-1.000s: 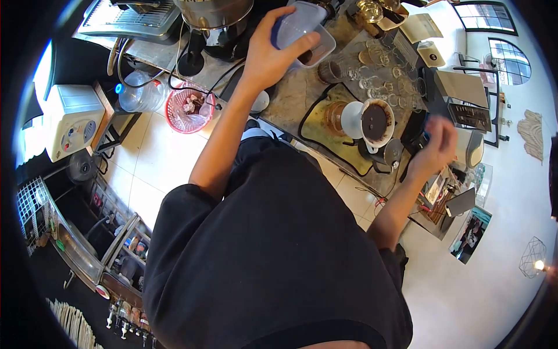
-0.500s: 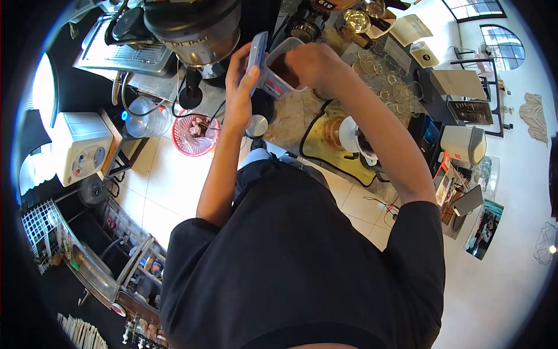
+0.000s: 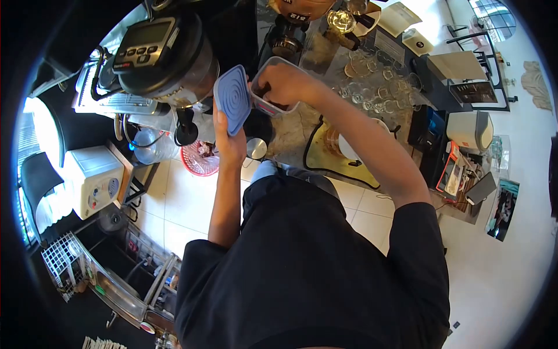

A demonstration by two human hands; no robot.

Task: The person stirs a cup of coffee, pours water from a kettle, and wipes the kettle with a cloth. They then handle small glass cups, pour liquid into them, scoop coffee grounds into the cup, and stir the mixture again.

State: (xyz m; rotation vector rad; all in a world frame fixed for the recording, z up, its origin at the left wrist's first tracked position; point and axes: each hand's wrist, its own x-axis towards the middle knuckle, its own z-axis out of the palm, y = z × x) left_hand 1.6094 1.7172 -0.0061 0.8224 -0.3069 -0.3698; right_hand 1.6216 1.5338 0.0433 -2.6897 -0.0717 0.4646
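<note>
A blue square lid [image 3: 233, 99] with concentric ridges is held upright by my left hand [image 3: 231, 144], its thumb on the lid's lower edge. Right beside it stands a clear plastic container [image 3: 277, 60], tilted and partly hidden by the lid. My right hand [image 3: 282, 84] reaches inside that container with its fingers bent; what the fingertips hold, if anything, is hidden. To the left of the lid is a large black and metallic machine [image 3: 174, 55] with buttons and a small display.
Several glasses [image 3: 383, 93] stand on the counter [image 3: 285, 136] at the right. A yellow-green mat [image 3: 325, 154] with a white round item lies nearer my body. A red basket [image 3: 197, 166] is on the floor. More equipment lines the far right.
The view has shifted. The lid has turned so that its ridged face shows, and my left hand has moved slightly lower. My right hand has gone deeper into the container.
</note>
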